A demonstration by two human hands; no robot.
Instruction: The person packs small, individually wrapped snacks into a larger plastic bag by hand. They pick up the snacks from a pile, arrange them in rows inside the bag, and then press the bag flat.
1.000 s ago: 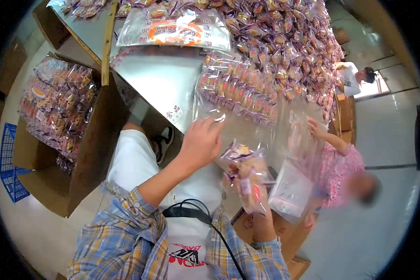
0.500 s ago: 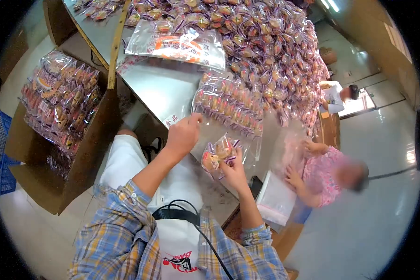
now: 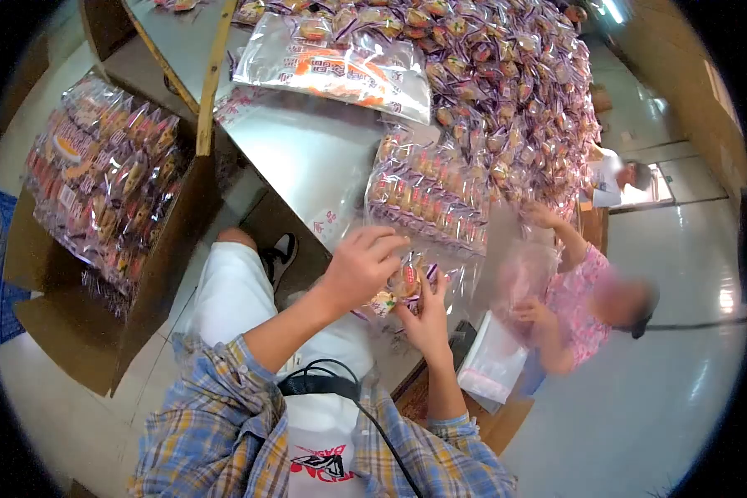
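Individually wrapped snack packets are gripped in my right hand, its thumb and fingers round them, at the mouth of a large clear plastic bag. Rows of the same purple-edged packets lie inside that bag on the table. My left hand is closed, fingers curled at the near left edge of the bag's mouth, just beside the held packets. It appears to pinch the clear film, though its fingertips are partly hidden.
A big heap of wrapped packets covers the far table. A printed bag lies on the metal tabletop. At left stands a cardboard box with filled bags. A co-worker in pink handles clear film beside a stack of bags.
My right hand has moved the packets slightly right and up to the bag's mouth. My left hand has come down and right, close beside them. The co-worker's hands have shifted apart.
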